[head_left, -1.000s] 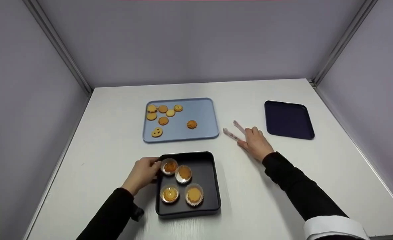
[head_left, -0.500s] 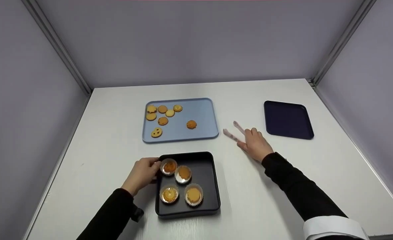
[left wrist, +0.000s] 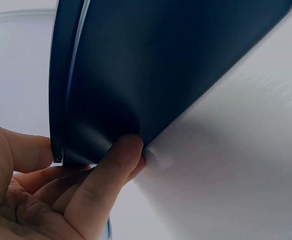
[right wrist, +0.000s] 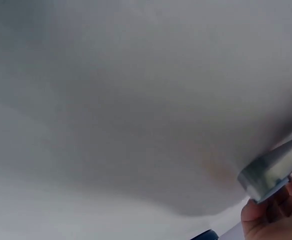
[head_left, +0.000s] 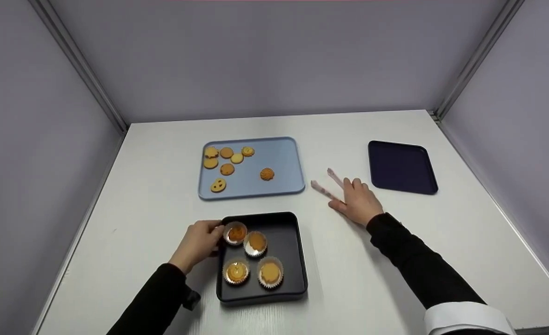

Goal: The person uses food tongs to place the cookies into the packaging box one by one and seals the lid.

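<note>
My left hand [head_left: 200, 242] grips the far left corner of a square black baking pan [head_left: 286, 251]. In the left wrist view its fingers lie against the side and base of the pan [left wrist: 151, 60]. Several paper baking cups stand inside, among them a cup [head_left: 270, 272] with a star-shaped cookie. My right hand [head_left: 360, 202] holds pale tongs [head_left: 323, 189] low over the white table, their two tips spread apart and nothing between them. In the right wrist view the shiny rear bend of the tongs [right wrist: 268, 172] shows beside the fingers.
Beyond the pan lies a light blue tray [head_left: 279, 160] with several cookies at its left and a swirled cookie [head_left: 267, 174] apart from them. A dark navy tray [head_left: 402, 167] sits at the right. Grey panels [head_left: 274, 60] enclose the table.
The tips of the tongs have spread slightly wider, and my right thumb has shifted a little outward. My left hand and the pan have stayed in place.
</note>
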Demonstrator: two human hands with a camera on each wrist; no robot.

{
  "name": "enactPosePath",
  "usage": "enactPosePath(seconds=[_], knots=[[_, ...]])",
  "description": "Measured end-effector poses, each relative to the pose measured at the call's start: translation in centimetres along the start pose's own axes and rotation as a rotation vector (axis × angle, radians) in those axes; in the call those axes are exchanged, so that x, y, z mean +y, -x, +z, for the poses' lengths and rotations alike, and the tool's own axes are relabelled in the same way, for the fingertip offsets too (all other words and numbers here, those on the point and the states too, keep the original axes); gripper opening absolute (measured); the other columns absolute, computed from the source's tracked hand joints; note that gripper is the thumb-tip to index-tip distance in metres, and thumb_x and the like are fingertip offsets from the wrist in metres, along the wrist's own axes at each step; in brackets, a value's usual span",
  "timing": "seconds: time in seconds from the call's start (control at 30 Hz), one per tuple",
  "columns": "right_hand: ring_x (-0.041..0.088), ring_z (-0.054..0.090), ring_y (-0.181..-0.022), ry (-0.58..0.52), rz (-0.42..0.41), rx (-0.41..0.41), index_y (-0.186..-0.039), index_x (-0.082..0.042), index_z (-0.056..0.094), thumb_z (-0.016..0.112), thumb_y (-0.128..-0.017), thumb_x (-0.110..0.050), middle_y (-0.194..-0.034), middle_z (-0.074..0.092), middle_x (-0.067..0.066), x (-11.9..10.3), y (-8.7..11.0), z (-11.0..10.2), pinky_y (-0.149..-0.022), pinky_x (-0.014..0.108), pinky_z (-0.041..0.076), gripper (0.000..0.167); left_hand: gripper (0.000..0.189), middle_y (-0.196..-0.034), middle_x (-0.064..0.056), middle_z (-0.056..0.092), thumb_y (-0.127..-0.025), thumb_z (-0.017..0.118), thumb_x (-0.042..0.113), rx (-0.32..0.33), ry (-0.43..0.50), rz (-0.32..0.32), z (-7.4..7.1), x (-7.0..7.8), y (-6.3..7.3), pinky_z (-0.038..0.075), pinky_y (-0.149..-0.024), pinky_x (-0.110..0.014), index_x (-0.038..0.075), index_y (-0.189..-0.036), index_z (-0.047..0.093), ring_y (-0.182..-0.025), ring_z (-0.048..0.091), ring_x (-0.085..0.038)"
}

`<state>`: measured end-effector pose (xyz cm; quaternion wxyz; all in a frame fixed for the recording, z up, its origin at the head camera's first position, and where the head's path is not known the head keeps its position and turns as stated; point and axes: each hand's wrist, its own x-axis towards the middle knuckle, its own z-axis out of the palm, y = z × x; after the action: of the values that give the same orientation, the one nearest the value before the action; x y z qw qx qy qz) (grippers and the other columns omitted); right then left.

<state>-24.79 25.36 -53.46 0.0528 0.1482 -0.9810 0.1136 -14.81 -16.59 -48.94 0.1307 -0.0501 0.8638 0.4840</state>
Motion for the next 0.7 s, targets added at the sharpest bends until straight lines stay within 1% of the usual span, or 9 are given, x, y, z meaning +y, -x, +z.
enactPosePath(seconds=[0.07, 0.13, 0.2, 0.3, 0.37, 0.5, 0.57, 0.7], knots=[[0.049, 0.057, -0.108, 0.033, -0.006, -0.001, -0.145, 0.012, 0.045, 0.067, -0.096, -0.053, -0.123, 0.056, 0.034, 0.2, -0.1, -0.1, -0.091, 0.057, 0.051, 0.085, 0.027, -0.077, -0.006, 0.061, -0.105, 0.054, 0.014, -0.008, 0.011, -0.005, 0.0, 0.0, 0.0, 0.061, -0.063, -0.033, 0.005, -0.121, 0.073, -0.069, 0.061, -0.016], [0.047, 0.058, -0.106, 0.089, -0.026, 0.02, -0.147, 0.008, 0.047, 0.064, -0.096, -0.057, -0.122, 0.057, 0.032, 0.4, -0.2, -0.3, -0.09, 0.056, 0.052, 0.085, 0.029, -0.082, -0.009, 0.064, -0.106, 0.054, 0.014, -0.015, 0.023, -0.011, 0.0, 0.0, 0.1, 0.062, -0.065, -0.034, 0.004, -0.126, 0.071, -0.072, 0.063, -0.017], [0.047, 0.057, -0.109, 0.119, -0.038, 0.05, -0.148, 0.005, 0.047, 0.063, -0.096, -0.058, -0.123, 0.057, 0.032, 0.6, -0.3, -0.5, -0.09, 0.055, 0.052, 0.083, 0.031, -0.088, -0.011, 0.067, -0.106, 0.054, 0.014, -0.02, 0.031, -0.018, 0.0, 0.0, 0.1, 0.062, -0.067, -0.035, 0.003, -0.131, 0.069, -0.076, 0.064, -0.018], [0.046, 0.055, -0.113, 0.113, -0.031, 0.078, -0.151, 0.002, 0.044, 0.061, -0.098, -0.056, -0.124, 0.056, 0.029, 1.0, -0.4, -0.9, -0.092, 0.056, 0.05, 0.08, 0.033, -0.09, -0.012, 0.067, -0.106, 0.054, 0.015, -0.019, 0.027, -0.015, 0.0, 0.1, 0.1, 0.062, -0.067, -0.035, 0.003, -0.133, 0.067, -0.076, 0.064, -0.019], [0.046, 0.052, -0.12, 0.085, -0.025, 0.094, -0.154, 0.001, 0.04, 0.061, -0.099, -0.053, -0.13, 0.053, 0.029, 1.3, -0.3, -1.2, -0.097, 0.058, 0.047, 0.08, 0.033, -0.089, -0.012, 0.067, -0.106, 0.054, 0.015, -0.016, 0.023, -0.012, 0.0, 0.1, 0.0, 0.062, -0.066, -0.034, 0.003, -0.133, 0.067, -0.074, 0.063, -0.018], [0.046, 0.045, -0.132, 0.089, -0.036, 0.118, -0.156, 0.001, 0.035, 0.062, -0.101, -0.048, -0.142, 0.047, 0.029, 2.2, -0.2, -1.6, -0.107, 0.059, 0.042, 0.079, 0.032, -0.088, -0.012, 0.067, -0.106, 0.054, 0.015, -0.015, 0.017, -0.007, 0.1, 0.0, 0.0, 0.062, -0.065, -0.034, 0.003, -0.133, 0.068, -0.072, 0.064, -0.018], [0.048, 0.04, -0.138, 0.088, -0.031, 0.115, -0.157, 0.002, 0.033, 0.061, -0.102, -0.046, -0.148, 0.042, 0.03, 2.7, -0.2, -1.8, -0.112, 0.06, 0.037, 0.079, 0.033, -0.088, -0.012, 0.067, -0.106, 0.054, 0.015, -0.015, 0.016, -0.007, 0.1, 0.0, 0.0, 0.062, -0.065, -0.034, 0.003, -0.133, 0.067, -0.073, 0.064, -0.018], [0.052, 0.026, -0.146, 0.057, 0.017, 0.074, -0.159, 0.002, 0.027, 0.058, -0.103, -0.046, -0.158, 0.031, 0.031, 3.7, 0.0, -2.1, -0.119, 0.063, 0.025, 0.08, 0.031, -0.083, -0.012, 0.065, -0.106, 0.054, 0.015, -0.011, 0.015, -0.011, 0.1, 0.0, 0.0, 0.061, -0.064, -0.034, 0.004, -0.13, 0.069, -0.071, 0.063, -0.017]])
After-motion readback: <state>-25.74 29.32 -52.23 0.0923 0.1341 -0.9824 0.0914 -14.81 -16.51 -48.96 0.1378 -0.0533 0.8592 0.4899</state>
